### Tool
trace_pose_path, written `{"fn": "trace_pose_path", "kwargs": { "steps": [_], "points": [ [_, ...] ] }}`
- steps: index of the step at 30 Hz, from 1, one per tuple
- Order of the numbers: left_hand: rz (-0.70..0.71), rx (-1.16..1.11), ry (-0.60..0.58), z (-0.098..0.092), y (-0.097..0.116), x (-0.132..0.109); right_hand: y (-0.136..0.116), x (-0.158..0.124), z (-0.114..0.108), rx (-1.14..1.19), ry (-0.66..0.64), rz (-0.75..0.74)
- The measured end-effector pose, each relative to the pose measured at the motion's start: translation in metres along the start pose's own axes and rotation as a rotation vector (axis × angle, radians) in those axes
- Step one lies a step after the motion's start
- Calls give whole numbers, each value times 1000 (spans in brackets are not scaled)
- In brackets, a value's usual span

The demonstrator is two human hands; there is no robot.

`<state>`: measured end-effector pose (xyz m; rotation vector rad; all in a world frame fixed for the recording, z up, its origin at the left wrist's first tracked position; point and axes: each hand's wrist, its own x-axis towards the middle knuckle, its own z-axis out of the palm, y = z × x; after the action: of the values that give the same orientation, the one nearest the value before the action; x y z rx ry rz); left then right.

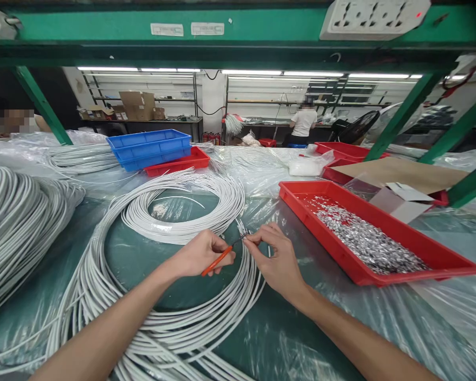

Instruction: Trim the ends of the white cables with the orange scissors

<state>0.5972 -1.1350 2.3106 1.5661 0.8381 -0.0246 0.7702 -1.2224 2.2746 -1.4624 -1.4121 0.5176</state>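
Note:
My left hand (200, 255) is closed round an orange-handled tool (219, 259) whose dark tip points up and right. My right hand (275, 253) pinches the end of a thin white cable (243, 231) right at that tip, where small metal ends show. Both hands hover over a big loose coil of white cables (174, 211) lying on the plastic-covered green bench (285, 328). What the right fingers hold beyond the cable end is too small to tell.
A red tray (432, 251) of several small shiny metal parts lies to the right. Stacked blue trays (150, 148) on a red tray sit at the back. More white cable bundles (16, 222) lie left. Cardboard (404, 174) and green frame posts stand right. A person works far behind.

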Motion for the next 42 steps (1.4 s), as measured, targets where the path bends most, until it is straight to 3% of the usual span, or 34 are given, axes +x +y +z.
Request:
{"fn": "trace_pose_path", "kwargs": {
  "steps": [7,15,17,22,24,29,33,37,42],
  "points": [
    [157,-32,26,2,-5,4,1,6,-3,272,-194,172],
    [191,-6,27,5,-3,1,-1,9,-6,615,-300,461],
    [173,-22,16,4,-2,0,0,8,-6,561,-272,421],
    [-7,-34,16,6,4,-3,-3,1,-1,106,-40,73],
    [-49,-81,-17,7,5,-3,-4,-2,2,31,20,13],
    [38,-157,21,13,1,1,-1,-4,7,167,89,135],
    [174,-156,55,15,-2,3,-3,-2,5,360,67,268],
    [213,-57,201,12,-2,2,-4,-1,4,618,-12,435],
    [220,-81,332,8,0,1,-2,1,4,682,-29,464]
  ]
}}
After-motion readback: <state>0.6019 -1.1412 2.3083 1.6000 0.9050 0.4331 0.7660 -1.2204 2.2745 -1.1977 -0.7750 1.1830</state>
